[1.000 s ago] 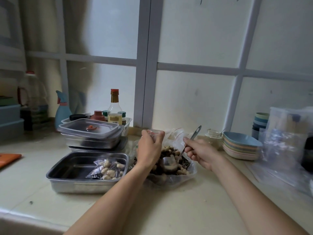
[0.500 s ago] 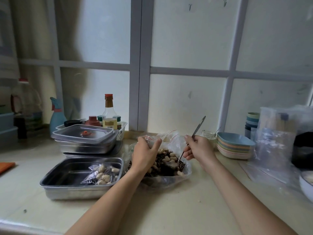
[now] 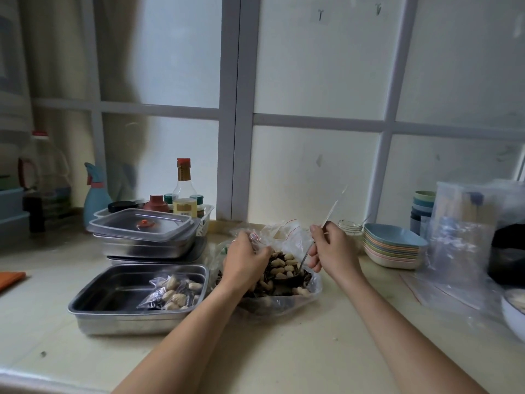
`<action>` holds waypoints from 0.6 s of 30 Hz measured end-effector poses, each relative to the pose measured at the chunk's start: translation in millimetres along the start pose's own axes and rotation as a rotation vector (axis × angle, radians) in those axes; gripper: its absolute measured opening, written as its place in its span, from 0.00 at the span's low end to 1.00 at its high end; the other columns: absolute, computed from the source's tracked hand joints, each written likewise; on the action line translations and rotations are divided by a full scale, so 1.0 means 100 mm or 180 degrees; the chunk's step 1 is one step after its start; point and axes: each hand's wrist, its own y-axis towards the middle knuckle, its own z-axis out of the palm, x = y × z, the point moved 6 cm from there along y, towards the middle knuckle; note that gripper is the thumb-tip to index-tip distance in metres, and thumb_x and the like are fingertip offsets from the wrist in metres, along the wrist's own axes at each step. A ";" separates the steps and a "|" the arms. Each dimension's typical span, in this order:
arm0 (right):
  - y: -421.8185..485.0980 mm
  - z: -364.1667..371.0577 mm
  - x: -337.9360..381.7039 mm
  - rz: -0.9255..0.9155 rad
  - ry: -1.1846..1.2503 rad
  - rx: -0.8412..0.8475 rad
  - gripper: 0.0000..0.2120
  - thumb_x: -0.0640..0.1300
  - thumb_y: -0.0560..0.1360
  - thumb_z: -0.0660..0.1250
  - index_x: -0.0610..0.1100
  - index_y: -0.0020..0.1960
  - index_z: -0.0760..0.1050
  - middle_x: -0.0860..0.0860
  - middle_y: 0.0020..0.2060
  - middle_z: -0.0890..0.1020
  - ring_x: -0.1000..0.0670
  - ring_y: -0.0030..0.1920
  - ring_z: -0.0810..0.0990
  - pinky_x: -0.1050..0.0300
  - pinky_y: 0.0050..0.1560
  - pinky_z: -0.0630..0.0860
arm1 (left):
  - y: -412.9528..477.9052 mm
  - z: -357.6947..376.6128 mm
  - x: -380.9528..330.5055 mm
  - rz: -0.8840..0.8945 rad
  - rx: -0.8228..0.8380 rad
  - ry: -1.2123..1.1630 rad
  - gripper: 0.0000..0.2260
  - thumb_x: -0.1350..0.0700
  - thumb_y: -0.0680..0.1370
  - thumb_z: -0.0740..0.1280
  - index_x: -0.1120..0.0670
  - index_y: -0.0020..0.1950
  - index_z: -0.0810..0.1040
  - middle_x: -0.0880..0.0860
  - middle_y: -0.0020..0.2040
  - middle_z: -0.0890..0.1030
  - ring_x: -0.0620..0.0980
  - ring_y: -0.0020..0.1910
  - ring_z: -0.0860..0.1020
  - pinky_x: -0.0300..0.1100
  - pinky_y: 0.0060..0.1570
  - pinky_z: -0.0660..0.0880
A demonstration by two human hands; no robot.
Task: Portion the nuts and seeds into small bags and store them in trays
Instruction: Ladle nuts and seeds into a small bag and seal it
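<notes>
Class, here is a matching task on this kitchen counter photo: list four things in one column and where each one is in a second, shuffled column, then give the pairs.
Things
1 spoon
2 small filled bag
3 stack of pastel dishes
4 clear lid

Places
A inside the open steel tray
B on top of the stacked trays
C in the right hand
D on the counter, right of the big nut bag

Pairs: 1-C, 2-A, 3-D, 4-B
</notes>
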 end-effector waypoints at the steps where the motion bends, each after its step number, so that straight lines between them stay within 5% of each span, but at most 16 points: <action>1: 0.01 0.01 -0.02 0.0000 0.0053 0.0023 0.13 0.46 0.85 0.62 0.38 0.45 0.73 0.43 0.29 0.81 0.44 0.24 0.81 0.57 0.24 0.75 | 0.00 0.00 0.00 0.0004 0.0019 0.0011 0.10 0.51 0.79 0.69 0.54 0.55 0.72 0.49 0.46 0.79 0.47 0.45 0.78 0.50 0.51 0.79; 14: 0.05 0.02 -0.20 0.0480 0.0473 0.0040 0.14 0.48 0.86 0.58 0.41 0.48 0.76 0.46 0.31 0.78 0.50 0.26 0.76 0.58 0.26 0.71 | -0.01 -0.07 0.00 0.0018 -0.0082 -0.0522 0.19 0.49 0.82 0.68 0.60 0.62 0.67 0.49 0.44 0.80 0.43 0.42 0.78 0.39 0.42 0.76; 18: 0.11 -0.09 -0.13 0.0660 0.0534 -0.0284 0.15 0.47 0.85 0.58 0.41 0.45 0.75 0.46 0.30 0.75 0.50 0.25 0.70 0.63 0.22 0.65 | 0.01 -0.05 0.01 0.0030 -0.0051 -0.0508 0.20 0.47 0.81 0.70 0.58 0.64 0.68 0.47 0.46 0.80 0.42 0.46 0.79 0.47 0.52 0.79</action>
